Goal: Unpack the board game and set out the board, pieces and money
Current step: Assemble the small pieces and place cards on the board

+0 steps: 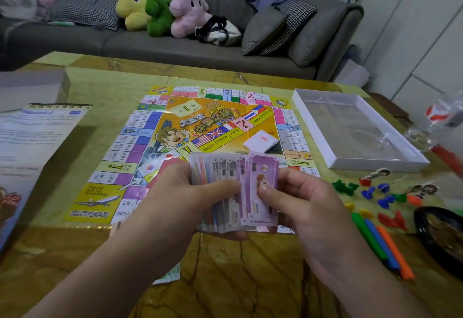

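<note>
Left hand (183,192) grip clasping fanned paper money (235,187), thin purple notes on top; right hand (295,202) pinching the top note by thumb. Held over near edge of glossy creased board (200,137) flat on marbled table (238,267). Small plastic pieces (383,192) scattered right. White shallow box (355,129) beside board.

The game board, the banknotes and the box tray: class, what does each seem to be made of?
Game board: probably glossy printed paper, creased and shiny. Banknotes: thin matte printed paper, fanned in both hands. Box tray: white card rim, seemingly with a clear plastic insert that glints.
</note>
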`<state>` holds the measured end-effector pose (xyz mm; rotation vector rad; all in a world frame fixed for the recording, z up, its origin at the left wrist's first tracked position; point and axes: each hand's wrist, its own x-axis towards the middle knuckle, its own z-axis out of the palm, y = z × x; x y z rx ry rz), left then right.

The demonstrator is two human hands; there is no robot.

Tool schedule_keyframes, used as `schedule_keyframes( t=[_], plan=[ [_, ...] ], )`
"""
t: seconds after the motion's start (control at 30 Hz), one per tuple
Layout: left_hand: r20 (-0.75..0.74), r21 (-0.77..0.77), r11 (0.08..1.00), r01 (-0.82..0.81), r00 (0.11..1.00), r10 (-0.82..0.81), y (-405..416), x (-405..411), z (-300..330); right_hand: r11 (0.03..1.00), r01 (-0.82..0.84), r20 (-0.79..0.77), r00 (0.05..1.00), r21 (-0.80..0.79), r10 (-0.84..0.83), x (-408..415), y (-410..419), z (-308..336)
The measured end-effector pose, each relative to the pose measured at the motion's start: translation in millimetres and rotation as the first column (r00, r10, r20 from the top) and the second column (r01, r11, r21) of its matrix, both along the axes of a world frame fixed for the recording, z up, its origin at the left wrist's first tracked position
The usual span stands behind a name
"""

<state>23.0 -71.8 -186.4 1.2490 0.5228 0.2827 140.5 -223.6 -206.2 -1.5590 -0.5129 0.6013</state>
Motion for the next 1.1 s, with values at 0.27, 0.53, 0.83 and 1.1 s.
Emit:
schedule_keyframes(
  t=[0.27, 0.53, 0.83, 1.1],
  plan=[
    [-0.062, 0.166, 0.962, -0.215, 0.972, 0.228, 30, -1, -1, 0.771, 0.093, 0.478, 0.829, -0.629, 0.29, -9, -4, -5],
    [-0.076, 0.149, 0.968, -0.201, 0.974, 0.214, 30, -1, -2, 0.596, 0.156, 0.451, 0.805, -0.788, 0.386, -28, 3, -12],
    [-0.053, 0.031, 0.989, -0.145, 0.988, 0.146, 25, -2, -1, 0.492, 0.207, 0.442, 0.788, -0.846, 0.429, -39, 3, -7],
    [0.028, -0.037, 0.999, 0.038, 0.999, -0.037, 14, -2, -2, 0.634, 0.254, 0.559, 0.755, -0.73, 0.342, -12, -7, -3]
  ],
)
